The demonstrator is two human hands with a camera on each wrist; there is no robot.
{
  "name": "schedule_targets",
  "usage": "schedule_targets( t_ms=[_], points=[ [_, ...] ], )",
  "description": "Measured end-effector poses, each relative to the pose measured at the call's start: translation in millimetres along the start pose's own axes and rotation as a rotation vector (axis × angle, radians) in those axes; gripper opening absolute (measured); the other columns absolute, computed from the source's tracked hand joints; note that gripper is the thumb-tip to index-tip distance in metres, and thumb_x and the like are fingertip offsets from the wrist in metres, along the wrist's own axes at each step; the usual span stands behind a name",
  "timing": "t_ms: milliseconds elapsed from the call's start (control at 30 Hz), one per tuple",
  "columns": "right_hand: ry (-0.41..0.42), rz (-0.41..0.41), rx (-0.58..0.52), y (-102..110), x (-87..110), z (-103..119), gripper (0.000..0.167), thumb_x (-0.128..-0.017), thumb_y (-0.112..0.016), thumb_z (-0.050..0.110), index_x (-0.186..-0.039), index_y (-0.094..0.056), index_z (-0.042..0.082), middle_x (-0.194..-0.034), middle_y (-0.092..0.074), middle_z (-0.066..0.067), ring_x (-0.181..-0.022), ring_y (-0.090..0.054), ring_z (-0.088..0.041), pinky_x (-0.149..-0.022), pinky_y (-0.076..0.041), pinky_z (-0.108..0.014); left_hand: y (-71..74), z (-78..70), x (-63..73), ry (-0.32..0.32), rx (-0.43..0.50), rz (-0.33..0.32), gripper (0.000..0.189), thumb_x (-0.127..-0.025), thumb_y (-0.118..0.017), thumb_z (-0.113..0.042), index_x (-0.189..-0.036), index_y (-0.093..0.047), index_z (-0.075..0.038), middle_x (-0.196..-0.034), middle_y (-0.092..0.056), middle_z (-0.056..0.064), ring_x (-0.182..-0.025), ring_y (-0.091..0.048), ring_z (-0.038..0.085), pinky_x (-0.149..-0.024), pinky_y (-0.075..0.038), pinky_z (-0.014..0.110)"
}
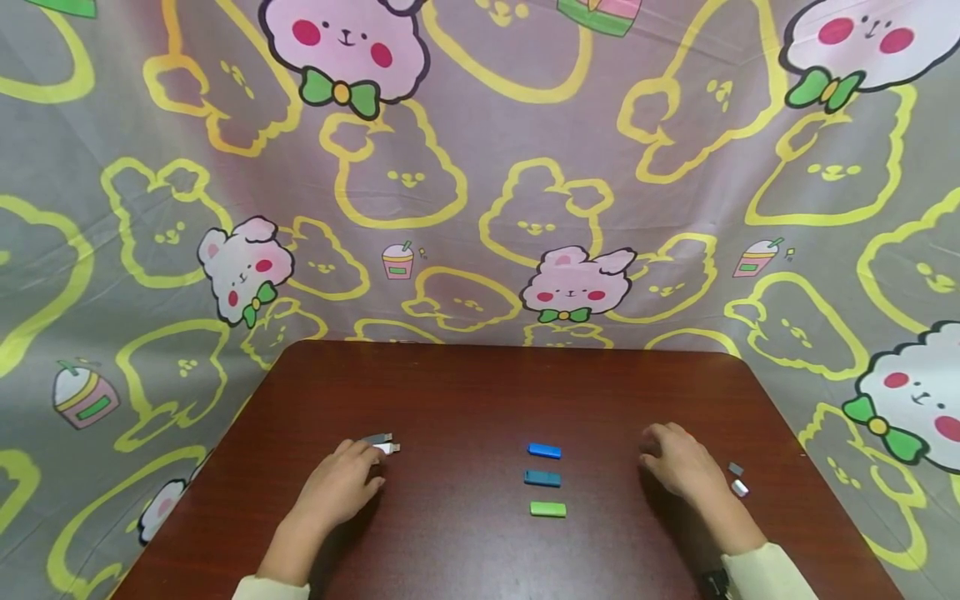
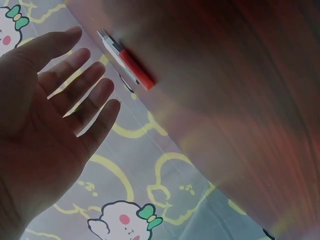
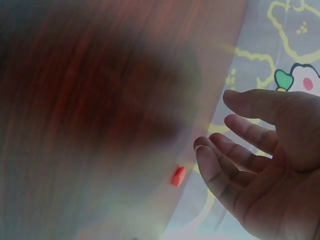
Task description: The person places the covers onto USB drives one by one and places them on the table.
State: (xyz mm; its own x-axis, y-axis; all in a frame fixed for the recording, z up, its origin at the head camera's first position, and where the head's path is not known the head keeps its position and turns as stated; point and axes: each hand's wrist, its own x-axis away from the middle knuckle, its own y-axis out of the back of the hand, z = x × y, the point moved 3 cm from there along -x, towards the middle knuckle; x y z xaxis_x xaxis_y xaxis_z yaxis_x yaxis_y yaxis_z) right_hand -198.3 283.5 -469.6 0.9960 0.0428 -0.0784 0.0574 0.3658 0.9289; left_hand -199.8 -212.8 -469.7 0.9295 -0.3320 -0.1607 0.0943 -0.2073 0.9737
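My left hand (image 1: 339,485) hovers at the left of the table, fingers loosely bent and holding nothing. By its fingertips lie a grey USB stick (image 1: 378,438) and a white USB stick (image 1: 387,448), metal plugs bare. In the left wrist view a red USB stick (image 2: 136,70) lies beside them; the hand hides it from the head camera. My right hand (image 1: 678,461), relaxed and holding nothing, is at the right. Past its wrist lie a grey cap (image 1: 736,469) and a white cap (image 1: 740,488). A small red piece (image 3: 178,176) shows in the right wrist view.
Between the hands, a blue USB stick (image 1: 544,451), a teal USB stick (image 1: 542,478) and a green USB stick (image 1: 548,509) form a column with no plugs showing. The dark wood table (image 1: 465,392) has a patterned cloth (image 1: 465,200) hanging behind and along its sides.
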Motion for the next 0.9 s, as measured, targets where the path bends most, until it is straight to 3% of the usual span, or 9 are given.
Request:
schedule_targets(
  t_ms=[233, 400, 900],
  points=[
    [-0.036, -0.014, 0.010, 3.3, -1.1, -16.9, 0.036, -0.084, -0.077, 0.016, -0.114, -0.064, 0.000, -0.111, -0.061, -0.024, -0.099, -0.062, -0.048, -0.081, -0.049, -0.060, 0.9, 13.1, 0.6, 0.015, -0.024, -0.010, 0.028, -0.081, -0.083, -0.019, -0.103, -0.069, -0.010, -0.102, -0.066, 0.003, -0.101, -0.060, 0.027, -0.082, -0.052, 0.048],
    [-0.079, 0.028, 0.012, 6.1, -3.2, -28.4, 0.041, -0.086, -0.075, 0.016, -0.121, -0.061, -0.001, -0.115, -0.058, -0.026, -0.100, -0.060, -0.050, -0.081, -0.049, -0.062, 0.1, 20.1, 0.4, 0.018, -0.036, -0.009, 0.031, -0.081, -0.083, -0.018, -0.107, -0.069, -0.007, -0.105, -0.067, 0.007, -0.101, -0.060, 0.029, -0.083, -0.053, 0.049],
    [-0.133, 0.075, 0.026, 10.8, -15.0, -44.1, 0.039, -0.086, -0.073, 0.012, -0.120, -0.060, -0.004, -0.116, -0.054, -0.031, -0.095, -0.060, -0.050, -0.080, -0.049, -0.061, -8.7, 28.9, -6.2, 0.019, -0.060, 0.001, 0.028, -0.080, -0.084, -0.015, -0.103, -0.069, -0.008, -0.100, -0.066, 0.007, -0.097, -0.061, 0.030, -0.078, -0.053, 0.052]
  ],
)
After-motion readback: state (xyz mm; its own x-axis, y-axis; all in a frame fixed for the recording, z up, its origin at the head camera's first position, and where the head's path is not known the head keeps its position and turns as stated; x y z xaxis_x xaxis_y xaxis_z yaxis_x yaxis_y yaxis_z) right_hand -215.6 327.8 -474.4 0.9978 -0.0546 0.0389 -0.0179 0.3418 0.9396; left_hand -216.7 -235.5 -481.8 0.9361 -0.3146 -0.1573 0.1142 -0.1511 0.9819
